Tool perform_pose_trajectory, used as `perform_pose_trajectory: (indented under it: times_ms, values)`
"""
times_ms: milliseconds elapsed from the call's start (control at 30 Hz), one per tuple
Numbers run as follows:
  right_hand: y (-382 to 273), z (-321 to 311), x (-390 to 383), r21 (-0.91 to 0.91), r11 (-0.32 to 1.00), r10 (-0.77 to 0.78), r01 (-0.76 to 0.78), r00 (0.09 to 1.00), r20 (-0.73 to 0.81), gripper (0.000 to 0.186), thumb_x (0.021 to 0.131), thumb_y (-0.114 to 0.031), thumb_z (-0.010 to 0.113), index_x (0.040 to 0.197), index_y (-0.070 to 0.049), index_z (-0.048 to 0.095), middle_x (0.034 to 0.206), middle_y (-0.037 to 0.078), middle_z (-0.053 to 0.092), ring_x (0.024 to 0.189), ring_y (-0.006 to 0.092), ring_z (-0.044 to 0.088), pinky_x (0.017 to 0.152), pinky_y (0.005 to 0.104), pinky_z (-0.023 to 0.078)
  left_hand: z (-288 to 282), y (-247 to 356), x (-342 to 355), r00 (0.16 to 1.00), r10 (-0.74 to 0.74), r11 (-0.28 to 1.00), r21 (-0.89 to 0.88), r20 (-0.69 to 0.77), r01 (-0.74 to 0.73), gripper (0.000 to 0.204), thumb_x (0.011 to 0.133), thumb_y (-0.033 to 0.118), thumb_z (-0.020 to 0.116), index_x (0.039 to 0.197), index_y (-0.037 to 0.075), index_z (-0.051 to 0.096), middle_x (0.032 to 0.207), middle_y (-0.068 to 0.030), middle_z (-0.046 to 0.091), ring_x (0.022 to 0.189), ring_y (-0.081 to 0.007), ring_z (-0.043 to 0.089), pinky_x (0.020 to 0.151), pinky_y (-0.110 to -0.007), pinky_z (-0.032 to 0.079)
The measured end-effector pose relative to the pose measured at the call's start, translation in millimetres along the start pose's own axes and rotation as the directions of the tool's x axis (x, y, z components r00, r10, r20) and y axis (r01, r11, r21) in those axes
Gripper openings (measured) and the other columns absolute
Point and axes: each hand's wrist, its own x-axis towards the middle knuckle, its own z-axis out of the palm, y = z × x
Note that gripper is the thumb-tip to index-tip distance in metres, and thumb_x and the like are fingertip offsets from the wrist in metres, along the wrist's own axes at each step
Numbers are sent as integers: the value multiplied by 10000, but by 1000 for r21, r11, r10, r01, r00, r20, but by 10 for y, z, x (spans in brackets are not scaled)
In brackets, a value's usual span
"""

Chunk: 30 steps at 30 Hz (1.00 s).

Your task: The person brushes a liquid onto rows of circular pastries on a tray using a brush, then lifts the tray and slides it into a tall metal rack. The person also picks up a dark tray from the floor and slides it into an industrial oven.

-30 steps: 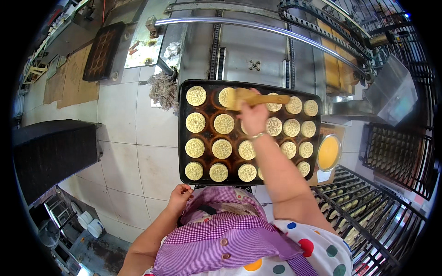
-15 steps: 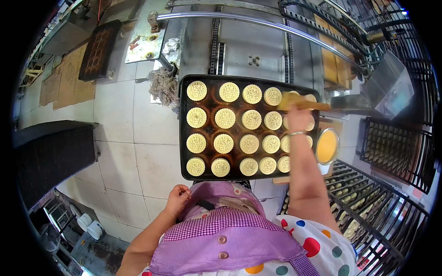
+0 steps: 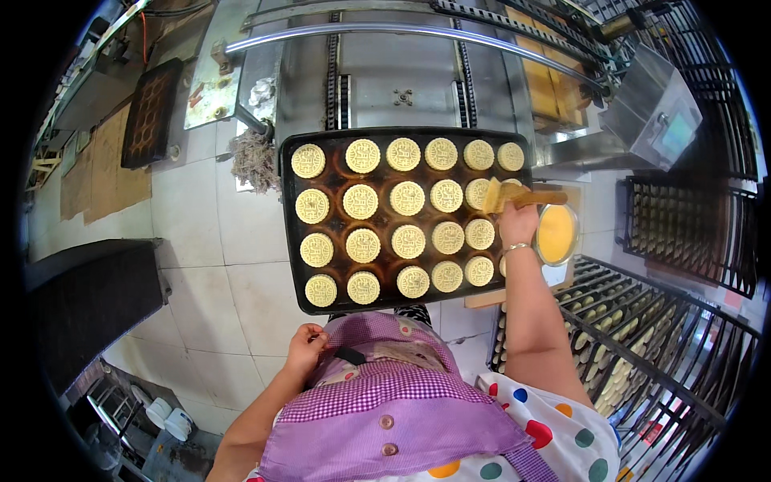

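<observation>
— Two hands logged. Nearest first: my left hand (image 3: 305,347) rests curled against the purple checked apron (image 3: 385,386) at the waist, gripping nothing I can make out.

— And the right?

— My right hand (image 3: 518,223) is clamped on the wooden handle of a pastry brush (image 3: 514,195), bristles over the right edge of the dark baking tray (image 3: 291,241). Hands well apart.

— Tray contents?

— Four rows of round stamped pastries (image 3: 408,241), pale yellow. Just beside the tray's right side sits a bowl of yellow egg wash (image 3: 556,234). Beyond the tray: a metal conveyor (image 3: 393,72).
</observation>
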Motion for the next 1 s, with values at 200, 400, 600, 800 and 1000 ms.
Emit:
perform_pose_trajectory:
  times_ms: [200,400,600,800,1000]
  values:
    - [-610,346,-486,15,1000,3,-8,956,295,358,779,-170,636,1084,9,579,939,223,650,893,308,645,760,365,494,139,-88,75,999,-19,999,39,34,17,197,847,55,603,1002,10,490,830,-58,576,675,-120,560,611,-235,461]
    - [-298,10,-44,-180,983,15,21,981,195,367,773,-120,633,1130,-64,569,958,183,658,904,304,647,760,375,509,467,32,-16,1000,-29,997,76,11,28,200,846,52,599,1007,9,487,828,-62,575,688,-129,564,615,-245,461]
    - [641,-686,633,-109,984,134,-138,990,-42,377,775,-174,644,1103,-5,570,922,230,656,861,348,651,756,403,513,688,-133,-36,995,-90,992,90,34,86,198,846,35,588,1012,1,485,840,-64,568,707,-136,562,641,-246,459]
    - [-149,-395,146,61,998,-48,30,950,309,444,763,-125,638,1193,-68,549,1042,181,633,1011,315,605,874,332,459,1210,-70,-63,995,-68,986,155,72,56,200,846,29,587,1017,2,486,856,-65,565,702,-134,559,631,-247,461]
    - [781,-1355,633,403,806,420,-434,899,127,440,844,-68,560,1271,-33,465,1052,90,615,829,150,623,539,251,530,1547,-243,-56,992,-74,970,240,107,46,219,837,20,589,1028,0,483,857,-70,567,693,-134,557,626,-257,472]
